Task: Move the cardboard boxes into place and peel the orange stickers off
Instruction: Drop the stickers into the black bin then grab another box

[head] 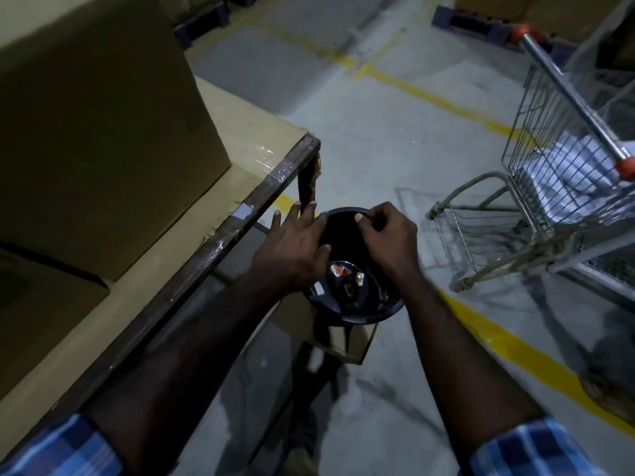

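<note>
Two cardboard boxes [92, 132] sit on the worktop [240, 139] at the left, the nearer one low in the corner. Left hand [292, 249] hovers over the black bin [388, 309] with fingers spread and holding nothing, fingertips just past the bin's far rim. Crumpled orange stickers [338, 269] lie inside the bin (a few white scraps too). Right hand [386, 235] has its fingers curled; whether it pinches anything I cannot tell. Further right stands a wire shopping cart [556, 159].

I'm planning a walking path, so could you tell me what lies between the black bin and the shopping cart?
In the head view, only bare grey floor separates the black bin from the shopping cart.
</note>
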Demonstrator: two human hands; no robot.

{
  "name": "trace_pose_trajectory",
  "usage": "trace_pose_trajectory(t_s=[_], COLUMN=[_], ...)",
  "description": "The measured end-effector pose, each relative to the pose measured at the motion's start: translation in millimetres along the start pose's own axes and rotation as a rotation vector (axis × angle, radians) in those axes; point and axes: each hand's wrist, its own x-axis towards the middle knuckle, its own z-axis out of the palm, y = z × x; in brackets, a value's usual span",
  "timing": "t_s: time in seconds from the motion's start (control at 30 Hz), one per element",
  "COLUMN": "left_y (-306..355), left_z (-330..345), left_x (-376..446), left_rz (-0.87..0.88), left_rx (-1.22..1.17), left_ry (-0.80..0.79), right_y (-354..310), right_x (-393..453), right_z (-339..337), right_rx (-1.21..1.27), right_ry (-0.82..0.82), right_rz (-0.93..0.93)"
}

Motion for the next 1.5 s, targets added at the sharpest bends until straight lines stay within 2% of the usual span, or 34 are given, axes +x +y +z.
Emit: trace_pose_trajectory(t_s=[0.23,0.33,0.5,0.6,0.77,0.97,1.13,1.33,1.5], left_y=[-5,-12,-30,-46,-93,-150,-188,-235,-278], left_z=[-49,-79,-134,-163,-192,-210,-212,-188,-171], left_x=[-52,-99,-217,-314,-482,-661,-779,-861,-884], left_rz=[0.06,0.063,0.098,0.078,-0.059,-0.394,-0.656,-0.929,-1.059], left_rx=[-0.046,-0.152,-0.2,-0.169,-0.015,0.155,0.216,0.197,0.184], left_ry=[0.219,0.323,0.643,0.769,0.927,1.008,1.033,0.962,0.805], right_y=[-96,-149,-238,-292,-392,-495,-553,-575,-572], right_x=[-29,-58,-141,-213,-344,-491,-597,-679,-700], right_z=[-17,-21,-18,-6,31,87,130,189,235], right_rx=[0.118,0.197,0.353,0.454,0.566,0.647,0.678,0.434,0.166], right_ry=[0.133,0.211,0.317,0.308,0.15,-0.077,-0.289,-0.584,-0.664], right_rz=[-0.243,-0.372,-0.551,-0.64,-0.853,-1.022,-1.14,-1.182,-1.189])
